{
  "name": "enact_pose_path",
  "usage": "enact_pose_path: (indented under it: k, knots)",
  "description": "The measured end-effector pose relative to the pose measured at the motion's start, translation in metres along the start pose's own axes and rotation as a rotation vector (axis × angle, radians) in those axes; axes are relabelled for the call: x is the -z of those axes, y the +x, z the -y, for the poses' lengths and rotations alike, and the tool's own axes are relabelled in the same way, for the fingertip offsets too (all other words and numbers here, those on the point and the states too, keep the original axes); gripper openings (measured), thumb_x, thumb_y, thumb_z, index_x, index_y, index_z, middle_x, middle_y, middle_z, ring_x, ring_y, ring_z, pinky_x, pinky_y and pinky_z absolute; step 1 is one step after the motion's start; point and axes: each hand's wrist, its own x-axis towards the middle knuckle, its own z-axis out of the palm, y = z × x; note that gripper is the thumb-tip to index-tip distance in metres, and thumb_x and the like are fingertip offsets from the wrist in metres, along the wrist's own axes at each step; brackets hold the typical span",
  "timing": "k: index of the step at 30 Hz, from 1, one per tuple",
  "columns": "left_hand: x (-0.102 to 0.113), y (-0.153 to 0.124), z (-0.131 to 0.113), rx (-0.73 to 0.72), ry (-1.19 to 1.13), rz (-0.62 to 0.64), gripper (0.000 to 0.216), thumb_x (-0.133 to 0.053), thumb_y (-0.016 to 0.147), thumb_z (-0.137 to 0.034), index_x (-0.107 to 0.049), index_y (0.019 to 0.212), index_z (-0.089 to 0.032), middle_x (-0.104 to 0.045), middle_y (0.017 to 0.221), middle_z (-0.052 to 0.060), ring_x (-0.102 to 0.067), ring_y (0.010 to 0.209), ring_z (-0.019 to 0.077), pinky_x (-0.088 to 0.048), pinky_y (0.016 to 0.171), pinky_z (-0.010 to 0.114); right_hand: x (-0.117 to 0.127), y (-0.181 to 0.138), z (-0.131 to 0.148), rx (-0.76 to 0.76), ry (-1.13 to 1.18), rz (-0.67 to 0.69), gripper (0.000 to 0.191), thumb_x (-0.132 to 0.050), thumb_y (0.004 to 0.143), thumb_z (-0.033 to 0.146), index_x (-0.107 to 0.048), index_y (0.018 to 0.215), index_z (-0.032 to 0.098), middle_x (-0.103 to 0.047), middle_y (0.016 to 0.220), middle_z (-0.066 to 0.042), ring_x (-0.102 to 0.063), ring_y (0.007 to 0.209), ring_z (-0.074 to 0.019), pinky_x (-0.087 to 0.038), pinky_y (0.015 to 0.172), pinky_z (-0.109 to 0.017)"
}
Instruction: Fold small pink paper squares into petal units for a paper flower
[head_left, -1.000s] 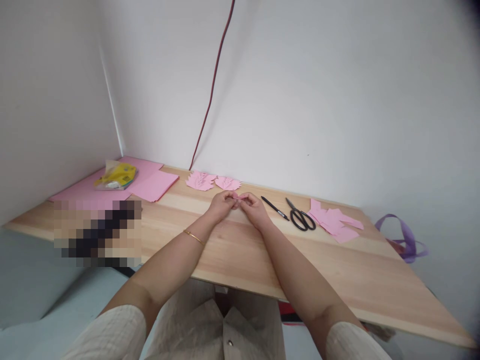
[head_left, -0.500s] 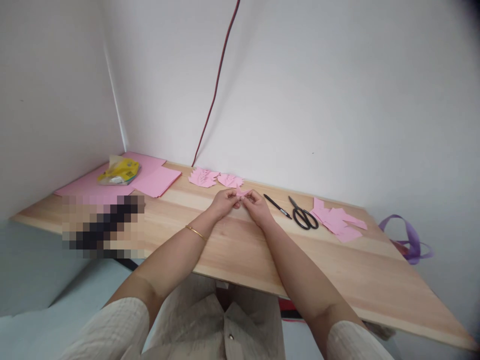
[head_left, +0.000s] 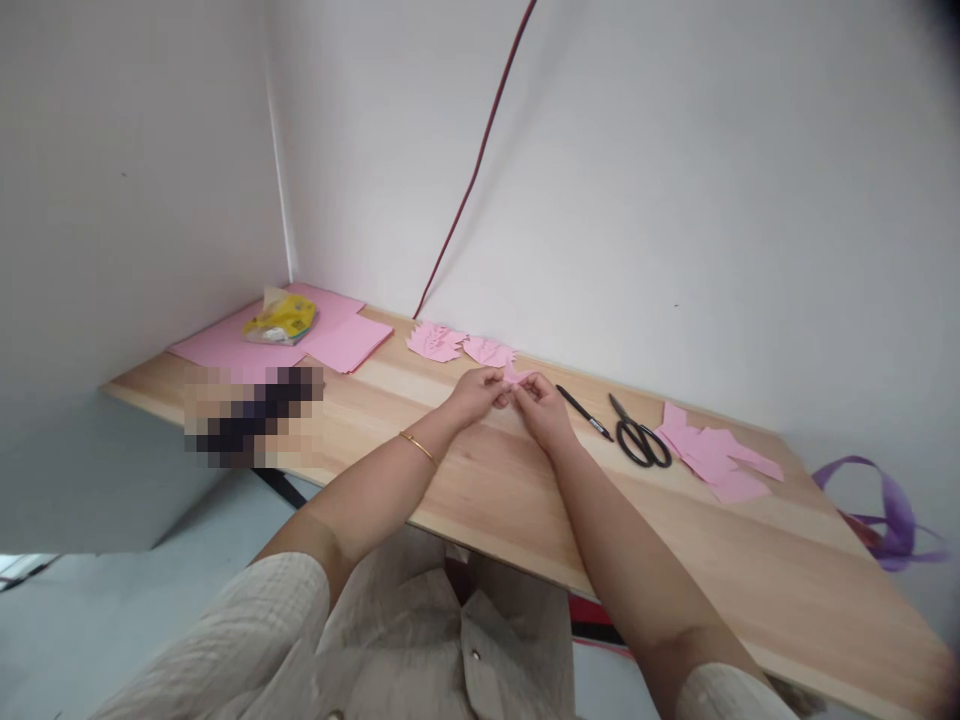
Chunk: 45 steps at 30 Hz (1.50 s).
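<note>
My left hand (head_left: 480,395) and my right hand (head_left: 543,408) meet above the middle of the table, fingertips pinched on a small piece of pink paper (head_left: 513,374). Part of the paper sticks up between the fingers; the rest is hidden by them. Just beyond my hands lie two pink paper cutouts with jagged edges, one larger cutout (head_left: 435,342) and one smaller cutout (head_left: 489,351). To the right of my right hand are a black pen (head_left: 584,412) and scissors with black handles (head_left: 636,436), lying closed.
Pink paper scraps (head_left: 720,458) lie right of the scissors. Stacked pink sheets (head_left: 351,342) and a yellow packet (head_left: 281,318) occupy the far left of the wooden table (head_left: 480,490). A purple strap (head_left: 892,515) hangs past the right edge. A dark red cable (head_left: 474,180) runs along the wall.
The view has turned a little to the left, so everything appears shifted right. Both hands still pinch the pink paper, with only slight finger movement.
</note>
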Motion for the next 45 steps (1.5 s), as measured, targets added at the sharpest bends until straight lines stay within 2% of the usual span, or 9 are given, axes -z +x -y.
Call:
enact_pose_path:
  k: [10, 18, 22, 26, 31, 39, 45]
  knots:
    - [-0.0011, -0.0008, -0.0012, 0.003, 0.021, 0.019, 0.009, -0.060, 0.076, -0.018, -0.057, 0.072, -0.011, -0.057, 0.053, -0.001, -0.054, 0.049, 0.0082, -0.045, 0.056, 0.021, 0.0001, -0.0001, -0.0029, 0.018, -0.023, -0.027, 0.023, -0.059, 0.077, 0.040, -0.055, 0.078, 0.018, -0.057, 0.071, 0.000, -0.048, 0.062, -0.0111, -0.037, 0.059, -0.023]
    - [0.0002, 0.0012, 0.0026, 0.003, 0.044, 0.011, 0.014, -0.061, 0.074, -0.022, -0.055, 0.066, -0.012, -0.057, 0.054, 0.000, -0.053, 0.051, 0.0082, -0.045, 0.057, 0.021, -0.0001, 0.0015, -0.0075, 0.035, 0.032, 0.039, 0.022, -0.056, 0.079, 0.038, -0.058, 0.087, 0.018, -0.057, 0.074, 0.000, -0.050, 0.064, -0.0115, -0.038, 0.061, -0.024]
    - [0.0016, 0.0015, 0.0028, 0.001, 0.052, 0.015, 0.018, -0.063, 0.072, -0.027, -0.057, 0.066, -0.012, -0.059, 0.055, 0.000, -0.054, 0.052, 0.0085, -0.044, 0.057, 0.022, -0.0002, 0.0013, -0.0075, 0.027, -0.008, -0.005, 0.022, -0.057, 0.077, 0.039, -0.060, 0.083, 0.018, -0.061, 0.075, -0.001, -0.052, 0.068, -0.0135, -0.041, 0.065, -0.026]
    - [0.0024, 0.0007, 0.0017, 0.004, 0.058, 0.045, 0.021, -0.065, 0.071, -0.031, -0.062, 0.074, -0.011, -0.059, 0.057, 0.001, -0.054, 0.053, 0.0094, -0.045, 0.059, 0.023, -0.0012, 0.0024, -0.0072, 0.014, -0.038, -0.052, 0.023, -0.059, 0.076, 0.040, -0.061, 0.084, 0.018, -0.064, 0.078, -0.003, -0.055, 0.071, -0.0155, -0.042, 0.066, -0.027]
    - [0.0025, -0.0014, 0.0013, 0.006, 0.111, 0.039, 0.027, -0.063, 0.071, -0.037, -0.064, 0.078, -0.011, -0.059, 0.055, 0.001, -0.052, 0.052, 0.0096, -0.042, 0.057, 0.023, -0.0032, 0.0033, -0.0051, 0.063, 0.043, -0.051, 0.025, -0.057, 0.077, 0.042, -0.062, 0.087, 0.019, -0.065, 0.080, -0.003, -0.057, 0.075, -0.0163, -0.044, 0.070, -0.028]
    - [0.0068, -0.0002, 0.0008, -0.030, 0.236, -0.006, 0.023, -0.064, 0.069, -0.035, -0.064, 0.067, -0.013, -0.058, 0.053, 0.000, -0.049, 0.052, 0.0096, -0.037, 0.056, 0.022, -0.0030, 0.0027, -0.0037, 0.002, -0.002, -0.022, 0.028, -0.058, 0.075, 0.046, -0.061, 0.081, 0.019, -0.062, 0.070, 0.000, -0.052, 0.063, -0.0137, -0.040, 0.059, -0.026]
    - [0.0064, 0.0022, 0.0022, -0.031, 0.222, 0.001, 0.021, -0.063, 0.069, -0.032, -0.066, 0.075, -0.013, -0.057, 0.052, -0.001, -0.050, 0.050, 0.0100, -0.038, 0.054, 0.022, -0.0035, 0.0021, -0.0010, 0.034, -0.048, -0.058, 0.029, -0.056, 0.076, 0.047, -0.061, 0.080, 0.019, -0.058, 0.068, 0.001, -0.046, 0.059, -0.0119, -0.037, 0.056, -0.024]
